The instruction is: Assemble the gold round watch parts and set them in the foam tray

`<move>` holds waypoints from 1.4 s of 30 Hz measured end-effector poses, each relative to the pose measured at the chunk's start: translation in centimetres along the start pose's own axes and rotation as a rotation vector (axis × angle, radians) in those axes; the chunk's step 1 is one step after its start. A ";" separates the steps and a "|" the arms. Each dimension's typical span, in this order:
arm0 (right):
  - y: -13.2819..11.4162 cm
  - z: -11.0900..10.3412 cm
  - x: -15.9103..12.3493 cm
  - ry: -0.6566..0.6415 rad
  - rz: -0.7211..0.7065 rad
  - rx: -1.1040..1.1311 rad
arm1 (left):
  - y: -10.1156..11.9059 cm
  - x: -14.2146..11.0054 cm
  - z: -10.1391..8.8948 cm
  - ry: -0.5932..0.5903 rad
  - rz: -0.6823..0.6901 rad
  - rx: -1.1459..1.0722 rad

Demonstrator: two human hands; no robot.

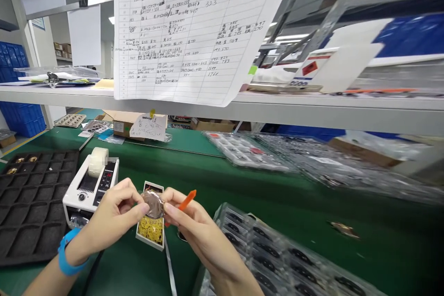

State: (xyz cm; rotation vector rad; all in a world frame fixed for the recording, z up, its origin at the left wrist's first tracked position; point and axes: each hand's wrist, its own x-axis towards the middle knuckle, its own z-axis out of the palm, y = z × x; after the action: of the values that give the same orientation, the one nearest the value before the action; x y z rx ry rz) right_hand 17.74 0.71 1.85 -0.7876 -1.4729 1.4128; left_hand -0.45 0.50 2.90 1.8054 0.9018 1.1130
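Note:
A round watch case (152, 204) with a shiny rim is held between my two hands above a small white box. My left hand (116, 215), with a blue band on the wrist, pinches its left edge. My right hand (190, 222) grips the right edge and also keeps an orange pointed stick (187, 200) between its fingers. Under the watch case, the white box (152, 243) has many small yellow pieces (150, 230) in its near part. The far part of the box is mostly hidden by the hands and the case.
At left stand a white tape dispenser (90, 185) and a black compartment tray (38, 208) with a few gold parts. Clear trays of black discs (267, 249) lie at right. A shelf (194, 110) with a hanging handwritten sheet (194, 32) spans the bench.

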 end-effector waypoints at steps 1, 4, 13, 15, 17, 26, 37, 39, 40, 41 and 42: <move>0.0 0.0 0.0 0.003 0.002 -0.006 | 0.0 0.0 0.0 -0.008 -0.002 0.000; -0.1 0.1 0.0 0.013 0.004 -0.025 | -0.2 0.0 -0.1 -0.014 -0.011 0.015; -0.1 0.4 -0.1 0.027 -0.008 -0.046 | -0.1 0.0 0.4 0.089 -0.008 0.201; -0.2 0.5 -0.1 0.026 -0.001 -0.034 | -0.1 0.0 0.5 0.123 -0.001 0.251; -0.2 0.5 -0.1 0.026 -0.001 -0.033 | 0.0 0.0 0.6 0.135 0.003 0.280; -0.2 0.6 0.0 0.044 -0.026 -0.058 | 0.2 -0.3 1.3 0.219 0.032 0.493; 0.3 0.9 -0.1 0.088 0.020 0.010 | -0.2 -0.3 0.2 0.306 0.304 0.342; 0.3 1.4 -0.1 0.085 0.048 0.087 | -0.5 -0.1 0.6 0.198 0.323 0.252; 0.4 1.8 -0.2 0.088 0.073 0.133 | -0.7 0.0 0.8 0.149 0.313 0.221; 0.4 2.2 -0.2 0.092 0.099 0.180 | -0.8 0.1 0.9 0.109 0.298 0.202; 0.5 2.6 -0.2 0.095 0.124 0.227 | -0.8 0.2 0.9 0.076 0.283 0.197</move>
State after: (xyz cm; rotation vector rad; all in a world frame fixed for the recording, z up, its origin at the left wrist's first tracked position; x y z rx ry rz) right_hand 15.40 -0.45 1.48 -0.8006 -1.1838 1.5814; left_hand 0.31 0.75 2.01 2.1141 0.8412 1.3134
